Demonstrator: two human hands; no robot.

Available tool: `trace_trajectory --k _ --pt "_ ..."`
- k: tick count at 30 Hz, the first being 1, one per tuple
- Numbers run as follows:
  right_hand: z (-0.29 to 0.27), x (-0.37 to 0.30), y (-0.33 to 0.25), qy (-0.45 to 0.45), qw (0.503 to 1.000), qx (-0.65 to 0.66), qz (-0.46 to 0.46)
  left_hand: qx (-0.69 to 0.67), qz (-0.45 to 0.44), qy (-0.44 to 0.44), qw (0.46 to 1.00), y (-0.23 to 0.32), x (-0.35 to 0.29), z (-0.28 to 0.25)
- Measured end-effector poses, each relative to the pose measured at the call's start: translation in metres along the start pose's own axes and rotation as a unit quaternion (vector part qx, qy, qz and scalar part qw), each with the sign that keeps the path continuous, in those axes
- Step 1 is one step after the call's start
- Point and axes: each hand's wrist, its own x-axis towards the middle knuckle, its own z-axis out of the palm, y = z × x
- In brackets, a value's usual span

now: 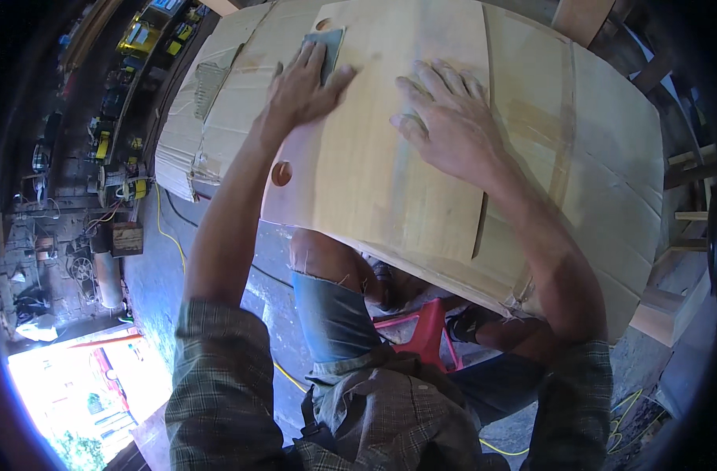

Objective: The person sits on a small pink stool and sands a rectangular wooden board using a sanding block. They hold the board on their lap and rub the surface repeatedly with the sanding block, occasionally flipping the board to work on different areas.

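A pale wooden board [374,173] lies flat across a cardboard-covered work surface, with two round holes along its left side. On the board's far left part, my left hand [299,90] presses its fingers over a grey-green piece of sandpaper [335,53]; the thumb sticks out to the right. Part of the sandpaper is hidden beneath those fingers. My right hand [452,122] rests on the right half of the board, fingers spread and dusty, holding nothing.
Flattened cardboard [609,173] extends past the board on both sides. Below the near edge stands a red plastic stool [425,334]. Tools fill the shelves [119,94] at left. A yellow cable [170,235] runs along the floor, and wooden pieces [668,310] stand at right.
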Motion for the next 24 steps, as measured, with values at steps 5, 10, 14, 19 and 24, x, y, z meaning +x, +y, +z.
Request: trace_trajectory --k 5,10,14,19,24 --pt "0.011 -0.003 0.005 0.057 0.998 0.001 -0.016 -0.098 -0.017 -0.049 0.994 0.052 -0.134 -0.062" --pt "0.011 -0.002 0.001 0.063 0.998 -0.019 -0.013 -0.100 -0.005 -0.040 0.994 0.046 -0.125 -0.058" --pt "0.009 0.001 -0.006 0.067 0.997 -0.020 -0.022 -0.012 0.045 -0.018 0.999 -0.003 -0.015 -0.016" --pt "0.008 0.000 -0.004 0.039 0.999 -0.004 -0.033 -0.058 0.020 0.013 0.998 0.003 0.008 -0.013" --pt "0.008 -0.001 0.003 -0.013 0.998 -0.067 0.005 -0.074 0.039 0.018 0.996 0.040 -0.130 -0.049"
